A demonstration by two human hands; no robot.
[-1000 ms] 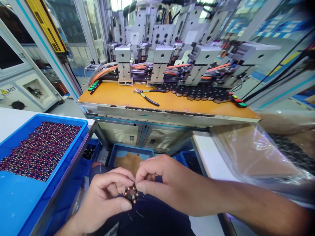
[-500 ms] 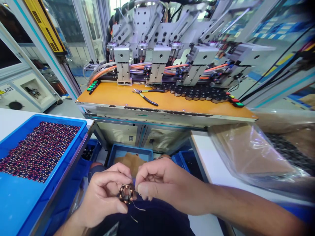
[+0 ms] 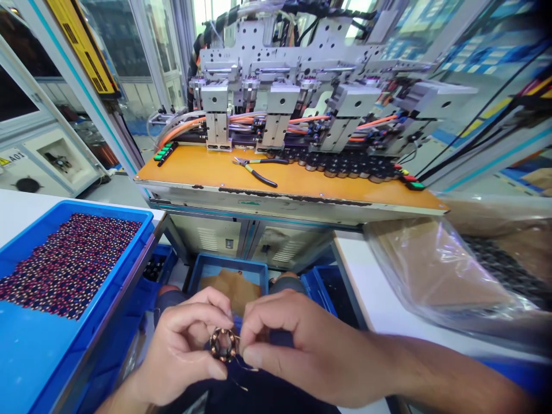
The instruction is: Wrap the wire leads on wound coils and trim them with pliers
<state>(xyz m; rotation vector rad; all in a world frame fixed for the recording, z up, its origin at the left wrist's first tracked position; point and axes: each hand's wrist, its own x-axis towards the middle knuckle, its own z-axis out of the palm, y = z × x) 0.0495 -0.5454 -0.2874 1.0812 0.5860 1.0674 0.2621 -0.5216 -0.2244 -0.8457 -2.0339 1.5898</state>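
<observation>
A small ring-shaped motor stator (image 3: 223, 345) with copper windings is gripped between the thumb and fingers of my left hand (image 3: 183, 339). Thin wire ends (image 3: 245, 368) trail from its lower right side. My right hand (image 3: 297, 345) is beside it, thumb and forefinger pinched at the stator's right edge on what looks like a wire end; the fingertips partly hide it. Both hands are above my lap, in front of the workbench.
A blue tray (image 3: 144, 221) full of small wound parts stands at left. Across the orange bench (image 3: 194, 169) lie pliers (image 3: 261, 172) and rows of black round parts (image 3: 345, 164), below a winding machine (image 3: 282, 103). A plastic-wrapped carton (image 3: 435, 270) sits at right. A blue bin (image 3: 230, 261) is below.
The machine's upper arms have swung down to level. The right hand's fingers have shifted slightly at the stator's edge, and the stator has turned a little. The left hand keeps its hold.
</observation>
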